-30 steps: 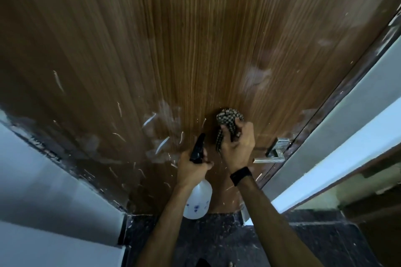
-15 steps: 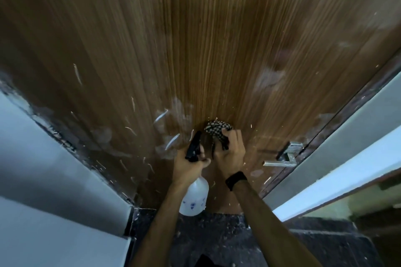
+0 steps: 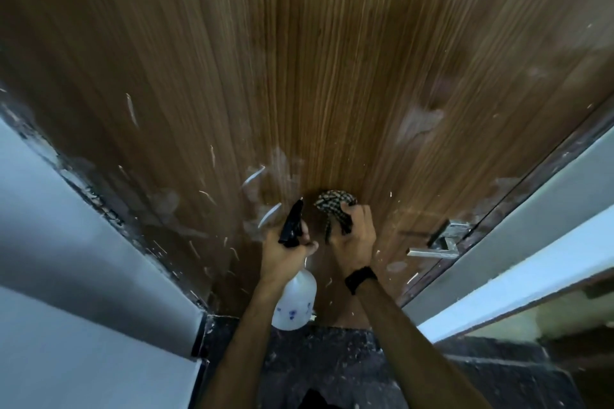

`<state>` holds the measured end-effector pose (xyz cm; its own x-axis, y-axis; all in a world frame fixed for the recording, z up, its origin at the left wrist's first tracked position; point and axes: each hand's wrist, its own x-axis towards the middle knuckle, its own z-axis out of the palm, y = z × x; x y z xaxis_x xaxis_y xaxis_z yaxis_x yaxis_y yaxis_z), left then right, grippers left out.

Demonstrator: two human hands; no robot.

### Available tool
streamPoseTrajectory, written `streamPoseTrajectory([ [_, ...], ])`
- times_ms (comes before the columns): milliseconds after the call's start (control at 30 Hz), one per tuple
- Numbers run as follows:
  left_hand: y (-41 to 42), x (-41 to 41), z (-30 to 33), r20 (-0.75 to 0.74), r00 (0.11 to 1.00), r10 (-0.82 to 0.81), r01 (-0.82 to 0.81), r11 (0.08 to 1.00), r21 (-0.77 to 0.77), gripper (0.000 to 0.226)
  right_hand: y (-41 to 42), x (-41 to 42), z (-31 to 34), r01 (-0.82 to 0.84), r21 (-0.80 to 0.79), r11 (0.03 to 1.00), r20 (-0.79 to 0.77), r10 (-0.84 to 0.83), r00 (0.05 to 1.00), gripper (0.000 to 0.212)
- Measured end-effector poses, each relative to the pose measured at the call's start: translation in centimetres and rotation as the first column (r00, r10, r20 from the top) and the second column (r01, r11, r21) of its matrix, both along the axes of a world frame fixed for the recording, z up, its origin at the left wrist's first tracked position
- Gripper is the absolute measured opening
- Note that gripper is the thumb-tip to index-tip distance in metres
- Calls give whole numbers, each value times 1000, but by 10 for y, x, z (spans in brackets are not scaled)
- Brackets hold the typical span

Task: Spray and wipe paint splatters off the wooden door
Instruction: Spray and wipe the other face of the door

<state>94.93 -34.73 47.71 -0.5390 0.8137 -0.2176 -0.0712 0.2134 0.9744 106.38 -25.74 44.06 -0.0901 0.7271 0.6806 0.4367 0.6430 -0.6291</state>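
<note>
Gripping the spray bottle (image 3: 294, 295) by its black trigger head, the left hand (image 3: 282, 254) aims at the door (image 3: 299, 76), while the right hand (image 3: 354, 239) clutches a bunched cloth (image 3: 335, 206) against the wood, seemingly rubbing paint splatters (image 3: 254, 176) left of it.

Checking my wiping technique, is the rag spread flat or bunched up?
Bunched up. The checkered rag is wadded in the right hand, pressed against the wooden door.
</note>
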Motion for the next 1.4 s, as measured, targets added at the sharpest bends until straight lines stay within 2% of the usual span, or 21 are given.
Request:
streamPoseTrajectory([
  [133,0,1,-3,39,999,-5,6,1000,-15,31,14,29,13,198,-56,979,-212,-206,955,27],
  [233,0,6,-5,66,998,1,1,999,-32,32,30,44,47,326,-57,944,-381,-322,867,34],
  [300,1,10,-8,79,997,-2,4,999,-35,32,36,46,63,379,-32,925,-407,-358,840,35],
  [367,1,14,-8,101,995,-17,21,999,-39,31,37,42,63,371,23,928,-370,-337,866,33],
  [433,1,16,-8,107,994,-31,37,998,-50,29,33,36,45,282,78,956,-279,-251,927,33],
  [533,2,18,-4,93,995,-29,34,998,-53,27,20,29,6,104,11,995,-135,-102,986,32],
  [667,1,12,1,41,999,5,-3,999,-48,29,9,21,-2,93,-70,993,-121,-101,987,25],
  [867,-6,-3,3,7,993,114,-113,990,-80,28,15,-4,57,73,49,996,-216,-61,974,28],
  [1000,-7,-8,3,21,991,131,-130,990,-56,27,12,-18,44,-35,112,993,-104,46,994,28],
  [1100,-8,-10,3,12,989,148,-147,988,-49,28,3,-20,8,-151,19,988,23,150,988,39],
  [1200,-11,-14,3,-11,986,165,-165,985,-44,27,-4,-28,0,-151,-37,988,39,153,988,42],
  [1267,-14,-20,3,-16,990,140,-140,989,-46,26,-3,-41,16,-142,3,990,5,142,990,35],
  [1400,-19,-29,1,26,986,163,-162,986,-48,25,1,-72,68,-138,229,964,-28,148,989,24],
])
